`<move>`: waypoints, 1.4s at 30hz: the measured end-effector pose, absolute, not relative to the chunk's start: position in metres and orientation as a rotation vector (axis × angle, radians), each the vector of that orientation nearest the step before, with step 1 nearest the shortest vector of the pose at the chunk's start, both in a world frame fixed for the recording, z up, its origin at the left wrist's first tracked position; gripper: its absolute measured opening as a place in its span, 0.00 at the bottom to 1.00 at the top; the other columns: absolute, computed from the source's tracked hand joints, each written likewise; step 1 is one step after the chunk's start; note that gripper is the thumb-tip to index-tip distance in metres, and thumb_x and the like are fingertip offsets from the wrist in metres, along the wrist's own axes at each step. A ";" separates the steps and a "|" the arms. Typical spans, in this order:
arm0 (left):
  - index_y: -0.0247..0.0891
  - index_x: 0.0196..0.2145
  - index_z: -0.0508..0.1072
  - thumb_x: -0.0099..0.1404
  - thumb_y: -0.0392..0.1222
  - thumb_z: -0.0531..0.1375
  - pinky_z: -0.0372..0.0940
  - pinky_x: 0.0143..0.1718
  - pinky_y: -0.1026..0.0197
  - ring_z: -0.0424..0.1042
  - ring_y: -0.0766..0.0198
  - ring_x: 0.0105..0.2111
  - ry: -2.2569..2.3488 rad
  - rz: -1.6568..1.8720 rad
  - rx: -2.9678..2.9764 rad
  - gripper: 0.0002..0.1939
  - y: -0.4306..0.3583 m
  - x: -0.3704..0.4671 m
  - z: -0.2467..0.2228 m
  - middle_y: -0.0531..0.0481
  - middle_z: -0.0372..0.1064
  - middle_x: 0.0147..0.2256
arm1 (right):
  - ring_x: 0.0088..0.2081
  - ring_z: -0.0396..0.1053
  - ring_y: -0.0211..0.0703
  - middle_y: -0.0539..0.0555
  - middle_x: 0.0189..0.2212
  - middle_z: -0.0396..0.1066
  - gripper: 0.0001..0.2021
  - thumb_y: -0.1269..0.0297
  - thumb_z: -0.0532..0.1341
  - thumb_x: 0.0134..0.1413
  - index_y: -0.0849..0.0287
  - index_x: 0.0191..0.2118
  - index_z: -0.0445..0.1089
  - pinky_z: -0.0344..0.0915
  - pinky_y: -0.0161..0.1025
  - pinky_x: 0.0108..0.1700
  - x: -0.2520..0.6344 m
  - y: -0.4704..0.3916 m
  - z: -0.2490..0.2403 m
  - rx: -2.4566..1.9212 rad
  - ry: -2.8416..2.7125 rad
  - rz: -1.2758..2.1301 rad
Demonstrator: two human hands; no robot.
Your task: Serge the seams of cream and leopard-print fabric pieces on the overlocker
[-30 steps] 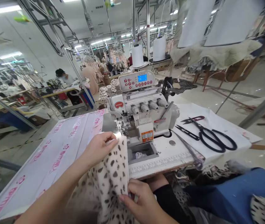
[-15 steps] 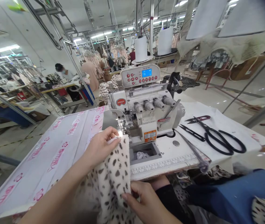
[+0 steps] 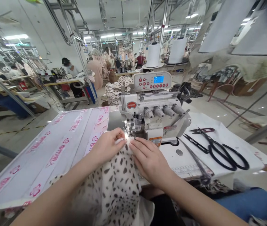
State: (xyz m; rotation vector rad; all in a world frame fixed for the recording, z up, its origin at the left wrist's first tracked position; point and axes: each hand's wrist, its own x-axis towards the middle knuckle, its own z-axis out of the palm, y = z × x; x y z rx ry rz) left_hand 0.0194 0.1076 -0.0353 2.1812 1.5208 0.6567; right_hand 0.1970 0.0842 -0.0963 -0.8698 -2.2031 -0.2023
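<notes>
White fabric with dark spots (image 3: 119, 179) hangs over the front edge of the machine bed, its top edge close to the lit needle area of a white sewing machine (image 3: 157, 110). My left hand (image 3: 108, 144) pinches the fabric's upper edge between thumb and fingers, just left of the needle area. On the right of that edge, my right hand (image 3: 149, 157) grips the fabric, fingers together and pointing toward the needle. The two hands are nearly touching. The fabric's lower part falls toward my lap.
Large black scissors (image 3: 225, 150) and black thread snips (image 3: 196, 143) lie right of the machine. A printed white cover (image 3: 60, 147) spreads over the left table. Thread cones (image 3: 153, 56) stand behind the machine. A person (image 3: 69, 67) sits at the back left.
My right hand has moved up from the fabric's lower right edge to its top edge beside my left hand. The view has shifted, placing the machine slightly farther right and lower.
</notes>
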 end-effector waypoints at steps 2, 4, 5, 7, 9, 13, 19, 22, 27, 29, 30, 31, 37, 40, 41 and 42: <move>0.39 0.30 0.64 0.57 0.42 0.51 0.57 0.30 0.63 0.64 0.64 0.29 1.526 0.657 2.169 0.06 0.112 0.020 -0.035 0.54 0.65 0.27 | 0.52 0.59 0.51 0.60 0.49 0.66 0.16 0.71 0.52 0.56 0.65 0.50 0.64 0.61 0.50 0.50 0.197 0.085 -0.098 -0.885 -2.207 -0.201; 0.39 0.29 0.64 0.57 0.42 0.51 0.56 0.29 0.64 0.64 0.64 0.28 1.545 0.650 2.159 0.06 0.116 0.020 -0.034 0.55 0.65 0.26 | 0.52 0.58 0.52 0.61 0.49 0.65 0.17 0.70 0.52 0.56 0.67 0.51 0.63 0.61 0.50 0.50 0.197 0.086 -0.097 -0.899 -2.217 -0.180; 0.39 0.29 0.64 0.56 0.43 0.51 0.56 0.28 0.64 0.64 0.64 0.27 1.558 0.645 2.154 0.06 0.118 0.020 -0.034 0.55 0.65 0.26 | 0.52 0.58 0.52 0.61 0.50 0.65 0.17 0.69 0.52 0.56 0.67 0.51 0.63 0.60 0.51 0.51 0.197 0.086 -0.096 -0.907 -2.219 -0.167; 0.39 0.29 0.65 0.56 0.43 0.52 0.55 0.27 0.64 0.63 0.64 0.27 1.571 0.639 2.157 0.06 0.122 0.021 -0.033 0.54 0.65 0.26 | 0.52 0.58 0.51 0.61 0.50 0.65 0.18 0.69 0.53 0.55 0.66 0.52 0.62 0.60 0.51 0.51 0.198 0.088 -0.094 -0.917 -2.220 -0.147; 0.38 0.29 0.65 0.55 0.42 0.52 0.55 0.27 0.64 0.64 0.64 0.27 1.562 0.651 2.167 0.06 0.125 0.021 -0.034 0.54 0.65 0.26 | 0.52 0.57 0.51 0.61 0.50 0.65 0.18 0.68 0.53 0.55 0.65 0.52 0.62 0.60 0.51 0.51 0.198 0.090 -0.093 -0.921 -2.220 -0.140; 0.39 0.28 0.65 0.55 0.41 0.51 0.56 0.28 0.64 0.64 0.64 0.28 1.543 0.693 2.163 0.05 0.130 0.021 -0.037 0.54 0.65 0.26 | 0.53 0.56 0.52 0.62 0.48 0.65 0.18 0.67 0.53 0.55 0.66 0.51 0.62 0.59 0.51 0.52 0.198 0.097 -0.094 -0.932 -2.213 -0.153; 0.39 0.28 0.64 0.57 0.41 0.51 0.57 0.27 0.64 0.64 0.64 0.27 1.554 0.682 2.150 0.05 0.134 0.020 -0.036 0.55 0.65 0.26 | 0.52 0.57 0.52 0.62 0.48 0.62 0.18 0.68 0.53 0.55 0.63 0.52 0.60 0.59 0.52 0.52 0.200 0.094 -0.100 -0.917 -2.138 -0.059; 0.38 0.30 0.64 0.59 0.42 0.51 0.58 0.27 0.63 0.65 0.63 0.28 1.605 0.683 2.235 0.06 0.128 0.020 -0.037 0.53 0.65 0.28 | 0.50 0.59 0.49 0.61 0.47 0.61 0.14 0.69 0.52 0.56 0.59 0.49 0.59 0.60 0.47 0.50 0.199 0.081 -0.113 -0.952 -1.904 0.268; 0.37 0.36 0.67 0.63 0.37 0.50 0.61 0.42 0.59 0.63 0.61 0.41 1.391 0.935 2.712 0.08 0.106 0.020 -0.048 0.46 0.64 0.40 | 0.35 0.64 0.39 0.52 0.34 0.64 0.05 0.65 0.54 0.56 0.57 0.38 0.62 0.64 0.34 0.37 0.190 0.058 -0.137 -0.914 -1.699 0.992; 0.38 0.39 0.68 0.63 0.35 0.51 0.61 0.45 0.59 0.63 0.62 0.43 1.215 0.928 2.784 0.09 0.100 0.018 -0.052 0.47 0.65 0.42 | 0.33 0.62 0.38 0.50 0.30 0.62 0.05 0.64 0.54 0.56 0.58 0.31 0.63 0.61 0.34 0.35 0.187 0.055 -0.140 -0.884 -1.731 1.031; 0.39 0.41 0.68 0.63 0.34 0.51 0.61 0.45 0.60 0.63 0.63 0.44 1.162 0.908 2.789 0.10 0.099 0.017 -0.054 0.48 0.65 0.42 | 0.31 0.61 0.38 0.49 0.27 0.60 0.08 0.63 0.54 0.56 0.59 0.27 0.62 0.60 0.34 0.34 0.187 0.054 -0.139 -0.878 -1.758 1.029; 0.39 0.42 0.68 0.63 0.34 0.51 0.61 0.46 0.60 0.63 0.64 0.44 1.129 0.891 2.786 0.11 0.099 0.015 -0.054 0.48 0.66 0.43 | 0.30 0.59 0.37 0.48 0.25 0.58 0.12 0.62 0.54 0.56 0.59 0.23 0.59 0.58 0.34 0.33 0.187 0.054 -0.138 -0.873 -1.783 1.027; 0.39 0.42 0.70 0.63 0.35 0.52 0.62 0.46 0.59 0.64 0.63 0.44 1.128 0.862 2.765 0.11 0.099 0.013 -0.054 0.48 0.66 0.43 | 0.25 0.56 0.36 0.46 0.19 0.51 0.20 0.59 0.56 0.54 0.59 0.17 0.51 0.53 0.34 0.28 0.198 0.043 -0.121 -0.875 -1.830 0.944; 0.39 0.42 0.69 0.63 0.35 0.51 0.62 0.47 0.59 0.63 0.63 0.45 1.164 0.859 2.752 0.12 0.095 0.015 -0.055 0.47 0.65 0.44 | 0.25 0.56 0.36 0.46 0.18 0.53 0.18 0.60 0.57 0.54 0.58 0.17 0.54 0.53 0.33 0.27 0.202 0.037 -0.120 -0.890 -1.829 0.895; 0.39 0.42 0.69 0.63 0.35 0.51 0.62 0.47 0.59 0.63 0.63 0.45 1.176 0.848 2.741 0.12 0.095 0.016 -0.055 0.47 0.64 0.44 | 0.24 0.56 0.36 0.46 0.18 0.53 0.18 0.61 0.57 0.54 0.58 0.17 0.55 0.53 0.33 0.27 0.202 0.036 -0.121 -0.896 -1.831 0.871; 0.39 0.42 0.69 0.64 0.36 0.50 0.62 0.48 0.59 0.63 0.63 0.46 1.193 0.828 2.724 0.12 0.095 0.016 -0.055 0.47 0.64 0.45 | 0.24 0.56 0.36 0.46 0.18 0.53 0.18 0.61 0.57 0.54 0.58 0.17 0.55 0.53 0.33 0.26 0.202 0.036 -0.122 -0.899 -1.834 0.847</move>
